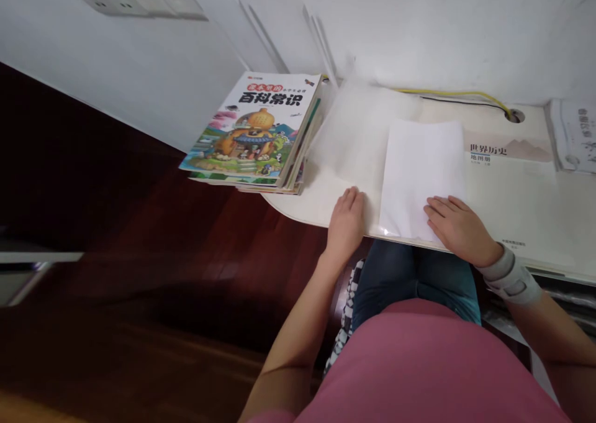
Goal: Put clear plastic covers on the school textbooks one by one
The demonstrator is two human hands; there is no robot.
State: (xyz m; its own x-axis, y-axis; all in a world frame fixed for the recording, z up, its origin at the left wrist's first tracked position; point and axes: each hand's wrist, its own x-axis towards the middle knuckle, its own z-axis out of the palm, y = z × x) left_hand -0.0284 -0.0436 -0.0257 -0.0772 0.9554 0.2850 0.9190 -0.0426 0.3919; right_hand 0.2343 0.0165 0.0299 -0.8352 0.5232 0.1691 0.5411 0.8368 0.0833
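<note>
A clear plastic cover sheet (354,137) lies spread on the white desk (298,209), with a white paper flap (421,171) folded over it. My left hand (347,218) rests flat on the near left edge of the clear sheet, fingers together and stretched out. On the lower part of the white flap, my right hand (459,227) presses down with fingers extended; its wrist carries a grey band (510,277). Under the flap lies a pale atlas book (512,162) with printed characters on its cover.
A stack of colourful children's books (254,131) sits at the desk's left corner, partly overhanging. A yellow cable (456,94) runs along the wall to a desk hole (514,116). Another printed booklet (575,134) lies at far right. Dark wooden floor (116,255) is left of the desk.
</note>
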